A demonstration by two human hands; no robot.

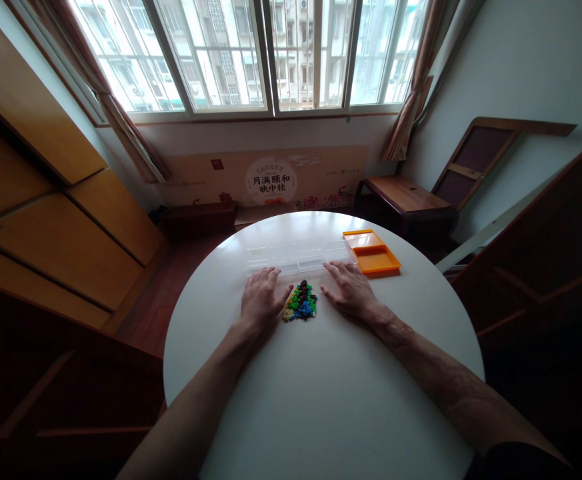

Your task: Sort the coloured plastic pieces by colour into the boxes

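A small pile of colourful plastic pieces [301, 301], in green, blue, yellow and dark red, lies on the white round table [331, 393]. To the left of the pile my left hand [265, 298] rests open on the tabletop, thumb close to the pieces. On the other side my right hand [349, 291] also lies open, its fingers spread toward the clear plastic tray [291, 253]. That tray sits just beyond both hands, divided into compartments. Whether my fingertips touch its near edge, I cannot tell. Neither hand holds anything.
An orange two-part tray [378, 260] stands at the right end of the clear one. Past the table are a wooden bench [405, 195] and a printed cardboard panel [205, 175] under the window. Wooden cabinets [71, 247] line the left side.
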